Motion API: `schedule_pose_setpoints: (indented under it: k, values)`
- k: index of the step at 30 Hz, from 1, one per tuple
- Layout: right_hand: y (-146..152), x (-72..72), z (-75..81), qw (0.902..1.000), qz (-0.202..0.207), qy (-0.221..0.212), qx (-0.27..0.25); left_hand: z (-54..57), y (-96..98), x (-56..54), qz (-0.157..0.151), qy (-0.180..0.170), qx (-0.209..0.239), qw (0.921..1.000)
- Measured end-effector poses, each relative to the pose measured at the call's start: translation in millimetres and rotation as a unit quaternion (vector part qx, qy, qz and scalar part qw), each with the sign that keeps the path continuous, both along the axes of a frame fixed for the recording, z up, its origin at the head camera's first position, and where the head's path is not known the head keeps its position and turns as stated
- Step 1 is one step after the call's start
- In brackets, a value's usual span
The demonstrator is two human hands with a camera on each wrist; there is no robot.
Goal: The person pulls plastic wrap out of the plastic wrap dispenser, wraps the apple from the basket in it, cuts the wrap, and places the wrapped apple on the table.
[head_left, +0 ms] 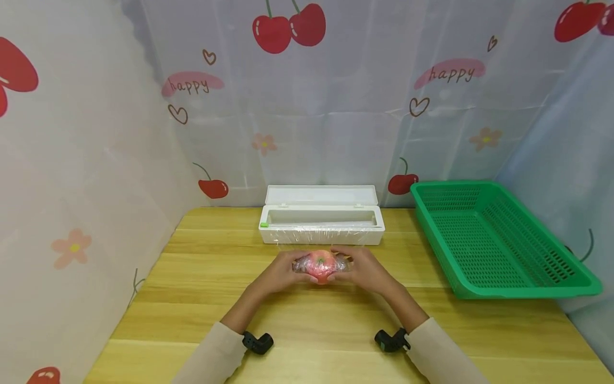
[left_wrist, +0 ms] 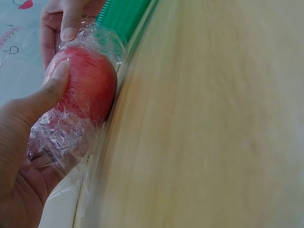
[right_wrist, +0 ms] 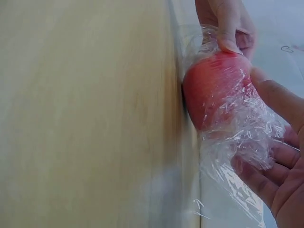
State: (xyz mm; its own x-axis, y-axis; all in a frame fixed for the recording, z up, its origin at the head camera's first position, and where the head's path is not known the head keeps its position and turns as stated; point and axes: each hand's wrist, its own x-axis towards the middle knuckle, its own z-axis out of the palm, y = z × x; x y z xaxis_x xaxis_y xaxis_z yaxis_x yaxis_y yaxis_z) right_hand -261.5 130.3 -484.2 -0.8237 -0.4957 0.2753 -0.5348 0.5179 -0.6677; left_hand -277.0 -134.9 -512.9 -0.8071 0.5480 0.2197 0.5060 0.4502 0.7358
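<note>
A red apple [head_left: 321, 271] wrapped in clear cling film [left_wrist: 64, 135] is between my two hands, low over the wooden table. My left hand [head_left: 285, 271] grips its left side, thumb on the apple and fingers around the bunched film. On the other side my right hand [head_left: 364, 268] holds it the same way, its thumb [right_wrist: 275, 95] at the apple and its curled fingers under crumpled film. Just behind stands a white cling film box [head_left: 321, 236] with its lid raised and film hanging over its front.
To the right a green plastic basket [head_left: 472, 292] with slotted walls sits on the wooden table [head_left: 201, 298]. A printed curtain [head_left: 336, 117] with cherries hangs behind and along the sides. Each wrist carries a small black camera, such as the left wrist camera [head_left: 258, 343].
</note>
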Motion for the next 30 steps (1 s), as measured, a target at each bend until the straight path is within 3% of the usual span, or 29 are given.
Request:
schedule_pose_setpoints:
  k: [14, 22, 30]
  values:
    - [-0.1, 3.8, 5.7, 0.9996, 0.007, 0.02, 0.017, 4.5, 1.4, 2.3, -0.014, -0.032, -0.005, 0.9994]
    - [0.7, 1.7, 2.4, 0.9999, 0.016, 0.005, 0.001, 4.4, 1.4, 3.4, 0.019, -0.007, -0.019, 0.9996]
    - [2.4, -1.2, 0.5, 0.9999, 0.013, -0.009, -0.003, 9.7, 2.8, 3.7, 0.034, 0.054, -0.057, 0.9963]
